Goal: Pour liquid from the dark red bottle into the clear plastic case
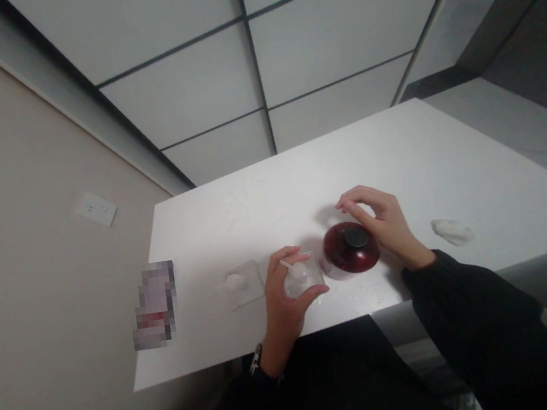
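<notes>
My left hand (pixel 283 292) curves around a clear square dish (pixel 316 268), thumb on the near side and fingers on the far side. In this dish lies a small white rounded piece with a short stick-like handle (pixel 298 273). Just to the right stands a dark red, see-through round bottle (pixel 343 255) with a black round top (pixel 356 237). Beyond and beside the bottle is my right hand (pixel 378 215), its thumb and fingertips brought together; anything between them is too small to make out. Left of my left hand, a second clear square dish (pixel 251 282) holds a similar white piece (pixel 234 281).
A crumpled whitish wad (pixel 452 232) lies on the white table (pixel 449 161) at the right. A blurred-out purplish object (pixel 154 305) is at the left edge. Small wet-looking specks dot the near edge. A wall with a socket (pixel 97 209) borders the left; panelled doors (pixel 206 73) stand behind.
</notes>
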A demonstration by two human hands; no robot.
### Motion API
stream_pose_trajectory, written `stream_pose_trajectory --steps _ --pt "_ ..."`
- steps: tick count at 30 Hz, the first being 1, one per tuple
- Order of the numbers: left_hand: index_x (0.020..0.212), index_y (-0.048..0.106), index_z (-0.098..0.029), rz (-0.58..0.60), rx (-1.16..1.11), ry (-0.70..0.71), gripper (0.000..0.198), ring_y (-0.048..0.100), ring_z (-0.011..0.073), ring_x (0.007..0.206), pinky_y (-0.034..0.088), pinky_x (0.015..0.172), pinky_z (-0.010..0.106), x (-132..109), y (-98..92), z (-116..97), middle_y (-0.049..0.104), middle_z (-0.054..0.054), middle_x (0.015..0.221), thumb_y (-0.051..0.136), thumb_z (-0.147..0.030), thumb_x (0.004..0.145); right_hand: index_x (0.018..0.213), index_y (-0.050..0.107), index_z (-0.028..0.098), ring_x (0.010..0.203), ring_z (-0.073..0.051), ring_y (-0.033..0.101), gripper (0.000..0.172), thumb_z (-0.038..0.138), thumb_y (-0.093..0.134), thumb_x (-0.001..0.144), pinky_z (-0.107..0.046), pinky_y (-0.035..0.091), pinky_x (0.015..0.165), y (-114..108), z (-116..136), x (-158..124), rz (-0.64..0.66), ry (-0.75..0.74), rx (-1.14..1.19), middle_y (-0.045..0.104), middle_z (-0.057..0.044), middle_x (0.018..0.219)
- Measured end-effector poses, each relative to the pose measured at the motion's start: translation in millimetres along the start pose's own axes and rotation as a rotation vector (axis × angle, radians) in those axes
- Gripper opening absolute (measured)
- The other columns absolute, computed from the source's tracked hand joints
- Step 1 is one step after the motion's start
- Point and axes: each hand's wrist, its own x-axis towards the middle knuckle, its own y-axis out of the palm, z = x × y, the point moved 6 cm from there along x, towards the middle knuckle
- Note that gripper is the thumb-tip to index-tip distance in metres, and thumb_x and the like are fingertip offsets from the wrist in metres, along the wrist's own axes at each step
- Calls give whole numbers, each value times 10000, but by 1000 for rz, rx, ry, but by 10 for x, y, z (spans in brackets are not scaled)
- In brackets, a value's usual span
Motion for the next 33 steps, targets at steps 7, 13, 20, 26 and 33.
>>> stream_pose_trajectory --steps 7,13,20,26,33 --pt "1102 674 -248 14 1 7 399 626 291 1243 498 1097 502 5 8 9 643 83 1291 846 -513 860 815 729 267 809 -229 708 283 445 640 1016 -419 561 803 -2 3 2 2 9 -18 769 -38 839" --pt "1048 661 -238 2 -14 -24 362 629 294 1215 513 1077 504 1 7 19 635 80 1253 867 -453 843 818 731 271 815 -236 710 286 449 635 1020 -422 557 805 -1 -7 -5 10 6 -18 765 -40 839" --pt "1082 640 -244 -19 -59 -26 376 634 281 1201 514 1067 484 -2 3 14 640 72 1243 880 -387 831 824 734 267 813 -232 709 258 415 646 1016 -412 555 803 2 0 -3 19 6 -16 763 -37 839" --pt "1161 631 -241 -17 -35 -60 432 632 286 1214 512 1082 493 3 1 28 646 83 1248 868 -384 828 812 731 269 814 -236 708 286 456 647 1012 -422 558 810 -3 -14 -11 6 12 -14 761 -39 835" --pt "1156 628 -236 0 -9 -19 376 620 293 1266 499 1109 508 16 10 6 642 103 1314 830 -358 864 806 728 271 809 -236 707 293 461 646 1014 -421 555 804 4 -14 -9 10 15 -9 762 -39 833"
